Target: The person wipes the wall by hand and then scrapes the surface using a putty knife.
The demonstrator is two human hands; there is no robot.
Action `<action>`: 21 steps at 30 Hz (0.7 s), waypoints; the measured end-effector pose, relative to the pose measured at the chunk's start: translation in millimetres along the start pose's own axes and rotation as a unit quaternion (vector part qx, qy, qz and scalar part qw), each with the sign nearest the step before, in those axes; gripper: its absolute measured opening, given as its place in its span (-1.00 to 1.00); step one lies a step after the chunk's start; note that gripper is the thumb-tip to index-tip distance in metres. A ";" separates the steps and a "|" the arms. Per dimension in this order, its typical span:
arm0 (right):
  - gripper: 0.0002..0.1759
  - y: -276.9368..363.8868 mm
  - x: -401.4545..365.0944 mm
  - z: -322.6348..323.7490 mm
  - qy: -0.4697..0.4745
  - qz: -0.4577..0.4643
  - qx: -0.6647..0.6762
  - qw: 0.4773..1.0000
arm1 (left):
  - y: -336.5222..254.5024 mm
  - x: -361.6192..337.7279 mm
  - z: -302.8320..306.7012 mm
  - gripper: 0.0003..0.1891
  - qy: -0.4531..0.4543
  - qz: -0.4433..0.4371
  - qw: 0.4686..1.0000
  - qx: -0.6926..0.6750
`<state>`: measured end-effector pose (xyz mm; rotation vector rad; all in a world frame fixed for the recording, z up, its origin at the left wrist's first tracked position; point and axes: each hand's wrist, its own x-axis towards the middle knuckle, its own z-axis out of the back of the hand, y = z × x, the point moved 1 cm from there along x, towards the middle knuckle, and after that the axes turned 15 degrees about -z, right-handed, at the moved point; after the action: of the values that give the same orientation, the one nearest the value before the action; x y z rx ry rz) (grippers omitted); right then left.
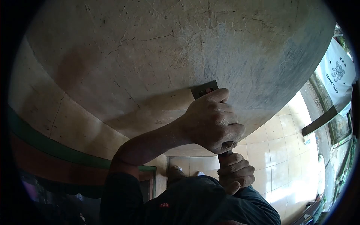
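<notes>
My left hand (215, 122) is closed round a scraper-like tool, just behind its flat dark blade (198, 90). The blade lies against the worn, scratched plaster wall (150, 67). Below it, my right hand (236, 174) is wrapped round the lower end of the tool's dark handle (225, 153), close to my chest. A short piece of handle shows between the two fists; the rest is hidden by my fingers.
A glossy tiled floor (275, 150) runs along the right, with a white banner (335, 73) beyond it. A green band (75, 150) edges the wall at the lower left. My feet (176, 170) show below the wall. Cracks and grey patches mark the plaster.
</notes>
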<state>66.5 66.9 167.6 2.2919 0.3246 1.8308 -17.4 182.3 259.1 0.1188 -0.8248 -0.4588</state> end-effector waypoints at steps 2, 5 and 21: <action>-0.60 1.2 -0.5 0.9 -0.010 -0.010 0.004 1.000 | 0.7 0.6 -0.1 -0.82 0.008 0.003 1.000 -0.003; -0.64 -6.6 -18.2 3.8 -0.040 -0.023 0.010 0.999 | 0.3 -2.0 -3.3 -0.81 0.008 -0.007 1.000 0.028; -0.68 27.0 -8.0 2.2 -0.051 -0.690 0.119 0.713 | -13.0 -17.2 -24.3 -0.74 0.058 0.014 0.998 0.024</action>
<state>68.3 38.7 167.3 1.3069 1.7136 0.8116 -14.2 176.4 227.3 0.1771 -0.7219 -0.4023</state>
